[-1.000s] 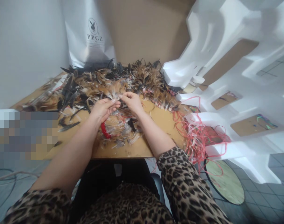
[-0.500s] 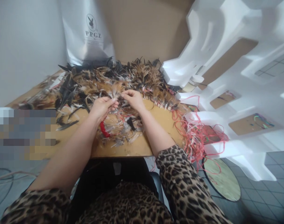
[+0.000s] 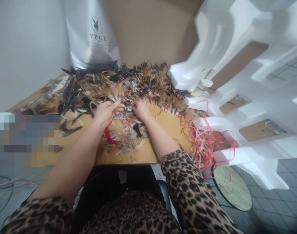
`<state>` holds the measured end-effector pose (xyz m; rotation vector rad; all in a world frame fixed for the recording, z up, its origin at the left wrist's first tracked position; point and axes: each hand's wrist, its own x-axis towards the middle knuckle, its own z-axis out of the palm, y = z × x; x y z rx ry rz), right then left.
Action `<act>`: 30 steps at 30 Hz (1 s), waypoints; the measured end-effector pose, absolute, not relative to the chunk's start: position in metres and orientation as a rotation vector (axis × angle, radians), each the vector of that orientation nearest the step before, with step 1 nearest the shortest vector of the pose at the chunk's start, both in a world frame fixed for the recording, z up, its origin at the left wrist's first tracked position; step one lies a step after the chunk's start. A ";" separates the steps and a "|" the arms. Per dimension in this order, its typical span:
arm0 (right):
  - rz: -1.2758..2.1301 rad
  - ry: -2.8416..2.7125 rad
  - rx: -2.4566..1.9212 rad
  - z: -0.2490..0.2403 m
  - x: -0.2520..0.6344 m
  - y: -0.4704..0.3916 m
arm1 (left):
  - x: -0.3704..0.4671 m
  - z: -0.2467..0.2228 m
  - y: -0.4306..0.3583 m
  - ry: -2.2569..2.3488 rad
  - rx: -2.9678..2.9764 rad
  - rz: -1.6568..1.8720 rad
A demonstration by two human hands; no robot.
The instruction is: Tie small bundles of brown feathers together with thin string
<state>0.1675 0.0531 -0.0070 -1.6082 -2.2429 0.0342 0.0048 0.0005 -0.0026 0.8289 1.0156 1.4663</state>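
Note:
Between the thumb and fingers of my left hand [image 3: 108, 112] is a small bunch of brown feathers [image 3: 117, 92], its tips fanning up and away from me. My right hand [image 3: 141, 109] is a little to the right, apart from the bunch, with its fingers curled down near the feather pile; whatever is in them is hidden. Behind both hands spreads a heap of brown and black feathers [image 3: 153, 78]. Below them lie feather scraps and pale quill bits [image 3: 125, 148], with a red strip [image 3: 109, 136] by my left wrist.
The wooden table [image 3: 129, 158] has a tangle of red and white strings [image 3: 204, 146] at its right edge. White foam packing [image 3: 226, 130] stands on the right, above a round green-topped thing [image 3: 232, 187]. A silvery printed bag [image 3: 92, 39] stands behind the feathers.
My right hand has moved down and slightly right, away from the feather bunch, and its fingers have curled under. My left hand stays in place, holding the bunch.

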 end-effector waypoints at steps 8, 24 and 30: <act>0.385 -2.104 -1.387 0.001 0.174 0.062 | 0.005 -0.003 0.000 1.031 0.850 1.484; -0.073 -2.352 -1.611 -0.001 0.170 0.051 | 0.010 -0.005 -0.002 1.118 0.980 1.476; 0.022 -2.270 -1.492 0.011 0.172 0.046 | 0.010 -0.005 -0.002 1.079 0.943 1.472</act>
